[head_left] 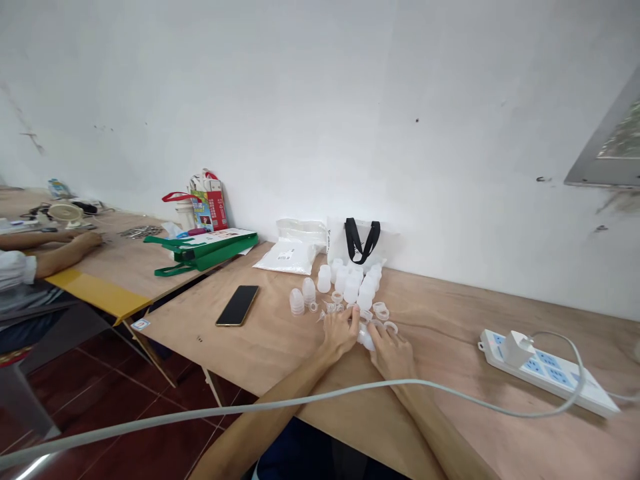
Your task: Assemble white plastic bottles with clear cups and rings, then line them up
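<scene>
Your left hand [341, 333] and right hand [393, 350] were curled close together near the table's middle, fingers pressing in on a translucent plastic piece [366, 339] between them, though they partly hid it. Rows of similar plastic caps [350, 288] and loose plastic rings [380, 311] stood just beyond, seemingly placed within easy reach on the plywood table [280, 333]. A black phone [238, 305] lay farther left, well apart from those parts.
</scene>
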A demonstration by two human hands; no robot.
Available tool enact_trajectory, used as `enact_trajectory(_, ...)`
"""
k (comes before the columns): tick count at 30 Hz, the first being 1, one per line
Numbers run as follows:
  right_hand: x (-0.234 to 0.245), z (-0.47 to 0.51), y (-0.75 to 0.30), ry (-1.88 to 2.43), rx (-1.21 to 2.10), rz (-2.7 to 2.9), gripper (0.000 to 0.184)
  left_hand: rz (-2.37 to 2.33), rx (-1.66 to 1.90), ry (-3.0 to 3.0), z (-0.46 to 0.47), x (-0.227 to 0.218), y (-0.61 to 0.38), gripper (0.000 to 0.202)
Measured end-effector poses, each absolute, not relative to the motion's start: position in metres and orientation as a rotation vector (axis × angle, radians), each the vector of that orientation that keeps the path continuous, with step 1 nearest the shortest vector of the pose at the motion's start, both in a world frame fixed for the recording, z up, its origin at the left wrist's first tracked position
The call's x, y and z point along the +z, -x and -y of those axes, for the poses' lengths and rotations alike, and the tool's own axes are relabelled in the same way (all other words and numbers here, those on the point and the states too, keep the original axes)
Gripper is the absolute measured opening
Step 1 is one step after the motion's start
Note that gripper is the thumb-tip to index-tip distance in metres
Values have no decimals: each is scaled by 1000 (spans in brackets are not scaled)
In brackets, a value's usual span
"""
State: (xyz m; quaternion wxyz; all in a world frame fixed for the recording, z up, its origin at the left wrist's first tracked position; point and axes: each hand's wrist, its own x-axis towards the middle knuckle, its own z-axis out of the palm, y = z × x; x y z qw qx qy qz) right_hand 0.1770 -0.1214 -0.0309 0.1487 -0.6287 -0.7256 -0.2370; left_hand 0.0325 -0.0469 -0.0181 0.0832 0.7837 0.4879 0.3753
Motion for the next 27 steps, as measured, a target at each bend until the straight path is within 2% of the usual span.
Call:
enact_trajectory(2,-31,120,-176,1835,-604,2090,39,-1457,1159,-2305,45,-19,-32,51)
enact_trajectory(4,-29,119,-179,1820,-350,2110,43,-1403,1240,-2284,43,-21,-30,52)
enact_trajectory(8,-23,119,-190,1559,439,1951,45,-1043,1492,-2231,38,-27,-26,63)
enact_trajectory(12,-19,125,-194,1199,1321,1722,60,-752,1502,-2242,36,-31,-24,70)
enact_trajectory(14,-19,128,-192,1141,1538,1636,68,-700,1510,-2214,37,-32,-25,71)
enact_trajectory(16,-20,129,-187,1193,1490,1645,68,-782,1514,-2158,37,-31,-25,70)
enact_trajectory(17,-21,129,-184,1261,1355,1698,64,-863,1503,-2130,37,-29,-25,70)
enact_trajectory(20,-24,127,-177,1556,607,1924,48,-1104,1442,-2080,37,-23,-24,65)
enact_trajectory(23,-26,123,-173,1750,-37,2045,51,-1278,1379,-2045,36,-16,-25,59)
enact_trajectory(25,-27,121,-172,1801,-136,2046,53,-1321,1299,-2027,37,-11,-24,56)
enact_trajectory(27,-27,119,-174,1789,-26,1942,49,-1231,1210,-2060,39,-8,-22,54)
